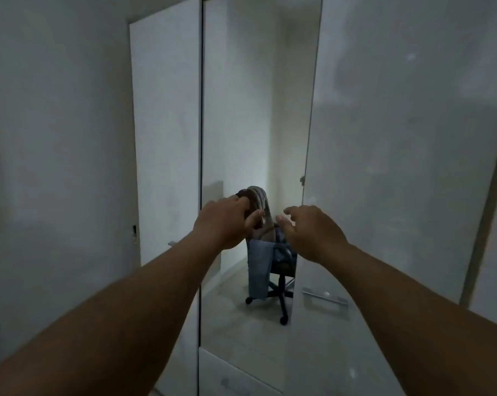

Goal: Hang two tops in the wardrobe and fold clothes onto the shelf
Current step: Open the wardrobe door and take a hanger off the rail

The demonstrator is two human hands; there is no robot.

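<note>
Reaching: 2 hands, L hand [223, 224] w/ 1 striped top [258, 208] (R hand [310, 232] loose).

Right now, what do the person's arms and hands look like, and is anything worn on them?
Both forearms are bare as far as the frame shows: no sleeves, watch, bracelet or gloves. The left hand and right hand show no rings, though the picture is dim and slightly blurred.

Dim, grey and soft throughout, with wide-angle bending at the edges and the brightest patch just beyond the hands.
</note>
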